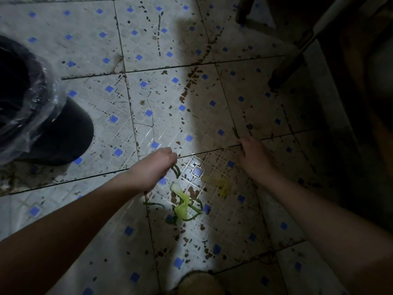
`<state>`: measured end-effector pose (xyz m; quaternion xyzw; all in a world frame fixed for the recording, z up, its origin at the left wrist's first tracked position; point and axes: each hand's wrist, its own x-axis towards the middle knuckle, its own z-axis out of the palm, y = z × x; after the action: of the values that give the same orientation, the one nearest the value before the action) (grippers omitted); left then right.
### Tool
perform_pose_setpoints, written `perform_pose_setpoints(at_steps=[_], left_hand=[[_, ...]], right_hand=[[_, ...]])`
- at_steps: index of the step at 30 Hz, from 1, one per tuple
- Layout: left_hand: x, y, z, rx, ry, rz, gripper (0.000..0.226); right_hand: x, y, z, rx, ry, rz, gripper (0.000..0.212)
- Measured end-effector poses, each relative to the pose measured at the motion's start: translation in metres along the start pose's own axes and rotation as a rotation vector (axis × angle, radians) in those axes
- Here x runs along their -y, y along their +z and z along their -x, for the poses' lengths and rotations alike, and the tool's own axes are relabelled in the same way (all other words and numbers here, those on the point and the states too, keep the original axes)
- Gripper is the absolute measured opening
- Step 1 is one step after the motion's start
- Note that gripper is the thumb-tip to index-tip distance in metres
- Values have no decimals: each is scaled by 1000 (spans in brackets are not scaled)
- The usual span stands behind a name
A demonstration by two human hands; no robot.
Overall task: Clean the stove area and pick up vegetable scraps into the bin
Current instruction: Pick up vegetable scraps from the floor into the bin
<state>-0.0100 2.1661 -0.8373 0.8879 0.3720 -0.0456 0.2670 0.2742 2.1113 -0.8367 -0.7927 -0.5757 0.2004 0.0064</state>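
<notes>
the vegetable scraps, green strips and pale yellow pieces, lie on the stained tiled floor between the two forearms. the left hand has its fingers curled round a green strand. the right hand seems to pinch a dark stem between its fingertips, though shadow blurs it. the black bin, lined with clear plastic, stands well to the left.
</notes>
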Motion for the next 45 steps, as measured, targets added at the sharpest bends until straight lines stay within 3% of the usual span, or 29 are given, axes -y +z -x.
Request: perform_pose_setpoints(at_steps=[4,8,11,19,24,30,36,45], left_hand=[[-4,-11,-13,-77,-39,90,11],[-6,-18,-19,-123,-83,136,13],[-5,-16,-19,-135,-132,181,13],[-1,-5,-19,-90,-167,185,13],[-1,-5,-21,-86,-179,183,13],[1,-3,-23,-56,-188,197,13],[-1,-3,-20,-28,-196,183,13],[0,-12,-12,-49,-216,174,15]], right_hand=[[-7,1,-2,13,2,-26,37],[-8,7,-7,134,-49,-63,44],[-6,12,-9,160,25,-55,42],[-9,15,-18,23,17,63,30],[-11,16,-25,-93,94,-6,24],[6,18,-19,-18,84,-94,22],[35,19,-26,65,-17,-193,41],[36,26,-28,99,-48,-182,25]])
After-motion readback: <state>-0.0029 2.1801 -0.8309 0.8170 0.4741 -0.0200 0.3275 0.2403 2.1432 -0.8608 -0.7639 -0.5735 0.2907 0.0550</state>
